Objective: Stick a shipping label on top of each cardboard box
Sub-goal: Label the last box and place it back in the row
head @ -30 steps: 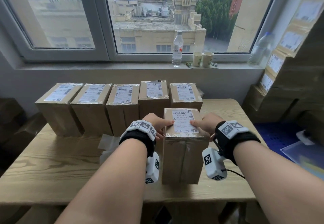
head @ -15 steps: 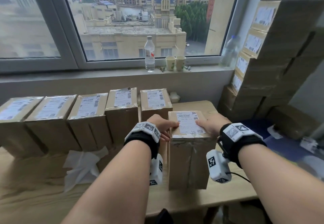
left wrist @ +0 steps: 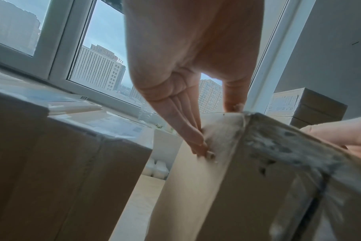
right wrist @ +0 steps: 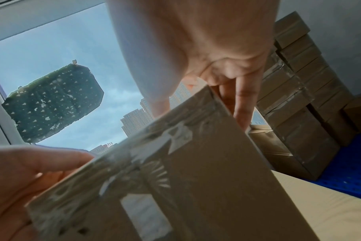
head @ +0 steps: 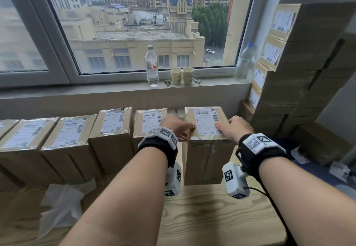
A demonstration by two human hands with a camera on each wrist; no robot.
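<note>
At the right end of the far row on the pale wooden table (head: 212,216), we clamp the tall brown cardboard box (head: 208,157) between left hand (head: 178,127) and right hand (head: 234,128), thumbs on its white shipping label (head: 207,121). Best set it flush beside its neighbour, upright, label uppermost.

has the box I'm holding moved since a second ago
Yes. The held box has gone back and to the right: it stood in front of the row of labelled boxes and now sits at the row's right end.
</note>
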